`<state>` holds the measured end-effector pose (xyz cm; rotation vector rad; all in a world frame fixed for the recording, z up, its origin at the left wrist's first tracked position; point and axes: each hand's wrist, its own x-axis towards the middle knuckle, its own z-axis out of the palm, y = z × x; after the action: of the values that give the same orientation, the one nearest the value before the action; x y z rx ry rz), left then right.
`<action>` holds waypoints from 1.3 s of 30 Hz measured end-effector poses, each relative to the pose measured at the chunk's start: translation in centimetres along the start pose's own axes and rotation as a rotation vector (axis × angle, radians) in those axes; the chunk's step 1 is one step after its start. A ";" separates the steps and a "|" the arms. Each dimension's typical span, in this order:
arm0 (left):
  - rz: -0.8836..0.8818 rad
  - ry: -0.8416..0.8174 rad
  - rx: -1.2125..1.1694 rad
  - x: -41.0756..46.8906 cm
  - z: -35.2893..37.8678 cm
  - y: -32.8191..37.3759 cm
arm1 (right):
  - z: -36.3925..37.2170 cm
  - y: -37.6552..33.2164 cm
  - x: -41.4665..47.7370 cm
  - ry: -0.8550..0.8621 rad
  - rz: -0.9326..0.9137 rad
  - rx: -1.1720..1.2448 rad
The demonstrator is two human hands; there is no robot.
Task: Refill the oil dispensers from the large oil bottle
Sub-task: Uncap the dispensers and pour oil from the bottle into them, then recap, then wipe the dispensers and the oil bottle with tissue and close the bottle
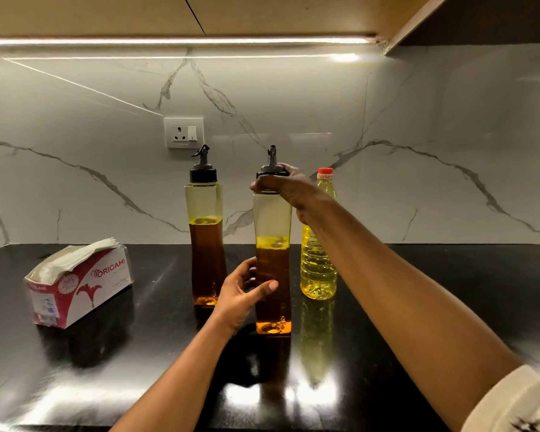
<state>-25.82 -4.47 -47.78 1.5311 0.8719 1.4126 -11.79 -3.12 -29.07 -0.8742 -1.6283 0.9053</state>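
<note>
so uncapping step – right hand [282, 185] grips black cap [272, 172] of near dispenser [273, 263] on counter [449, 291], left hand [242, 294] holds its body; next: twist cap off w/o tipping – oil bottle [318, 263] just beside, still capped

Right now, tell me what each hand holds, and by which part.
Both hold the nearer oil dispenser: the right hand grips its black cap, the left hand wraps its lower body.

Both hands on the nearer oil dispenser [273, 275]

Right hand [286, 188] grips its black cap [272, 173]; left hand [243, 294] holds its body, with the large oil bottle [318, 263] just beside it.
</note>
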 end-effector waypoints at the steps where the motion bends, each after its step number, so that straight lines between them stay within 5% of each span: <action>1: -0.001 0.005 0.000 -0.1 0.1 0.1 | 0.2 0.0 -0.2 0.025 -0.004 0.010; 7: -0.042 0.010 -0.008 -0.9 0.4 1.0 | 1.5 -0.3 -1.1 0.165 -0.013 -0.075; 12: -0.099 -0.014 -0.031 -1.5 0.7 1.8 | -0.1 1.0 -4.9 -0.060 0.042 -0.042; 19: -0.156 -0.069 0.057 -1.9 0.0 1.3 | -0.4 13.2 -12.1 -0.217 0.334 -0.126; 39: -0.143 0.207 0.572 1.9 -0.2 -0.8 | 0.9 18.3 -6.1 0.010 0.317 -0.457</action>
<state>-25.73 -2.37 -47.73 1.7016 1.5830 1.2932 -9.50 -0.35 -48.01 -1.4814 -1.7480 0.7441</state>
